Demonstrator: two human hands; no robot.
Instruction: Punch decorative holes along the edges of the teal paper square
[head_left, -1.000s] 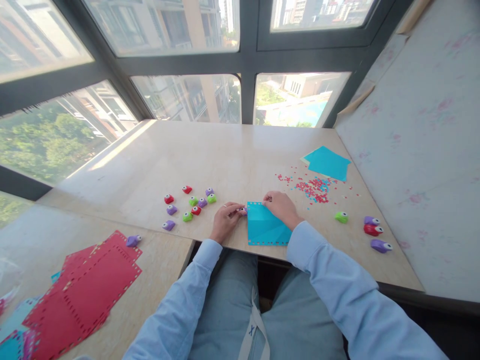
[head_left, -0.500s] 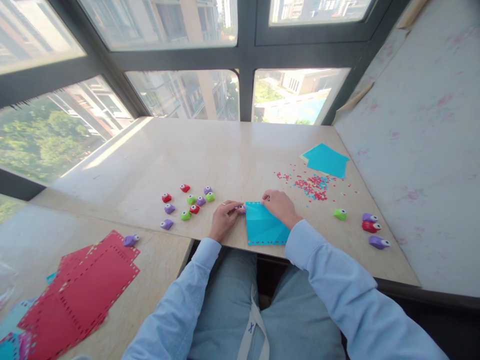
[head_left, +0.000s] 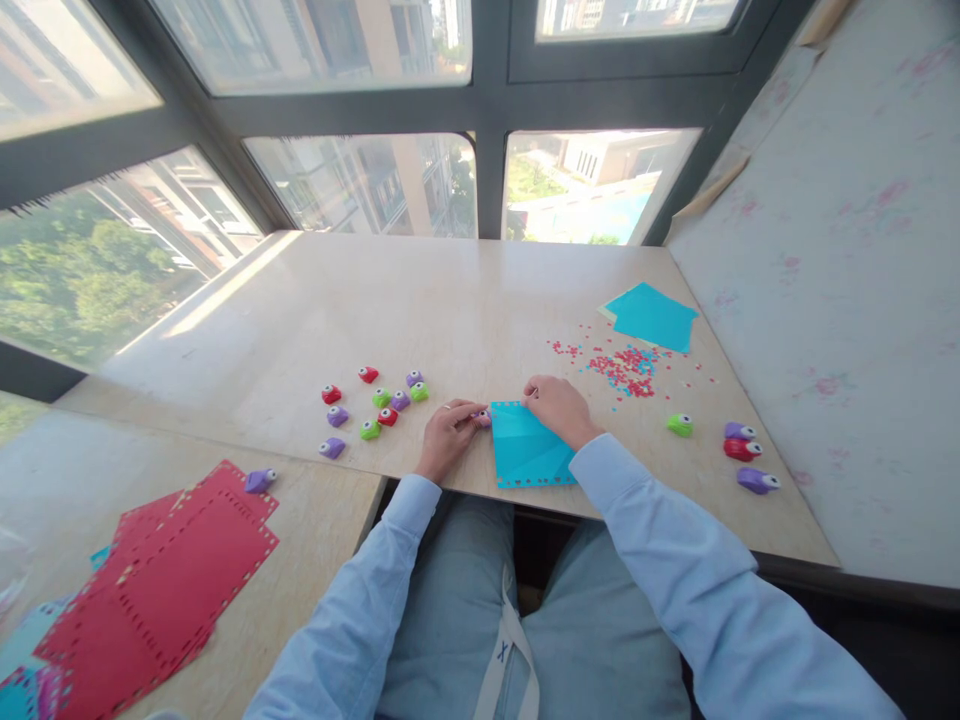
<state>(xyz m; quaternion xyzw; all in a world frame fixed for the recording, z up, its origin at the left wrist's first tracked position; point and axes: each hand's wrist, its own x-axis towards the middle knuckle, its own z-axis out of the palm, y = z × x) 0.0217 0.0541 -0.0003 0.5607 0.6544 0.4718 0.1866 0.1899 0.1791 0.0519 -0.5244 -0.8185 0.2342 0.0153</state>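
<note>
Head view looks down on a pale tabletop (head_left: pixel 465 300) by the windows. Both arms in light blue sleeves reach forward from the near edge, elbows out, forearms angling inward so that the hands meet at a blue sheet (head_left: pixel 529 450). That sheet lies flat at the near edge, between the forearms, its punched borders running near-to-far and left-to-right, its long axis hard to tell. A stack of red sheets (head_left: pixel 172 570) lies on the lower surface at near left. A second blue sheet (head_left: pixel 651 316) lies far right, with red and blue confetti (head_left: pixel 622 368) just nearer. The right hand (head_left: pixel 559 408) rests palm down on the sheet's far right corner, fingers curled and pressing it. The left hand (head_left: pixel 448 432) is closed around a small purple punch (head_left: pixel 484 418) at the sheet's far left corner. Loose punches (head_left: pixel 371 405) cluster left of that hand; others (head_left: pixel 739 455) lie well apart at right.
</note>
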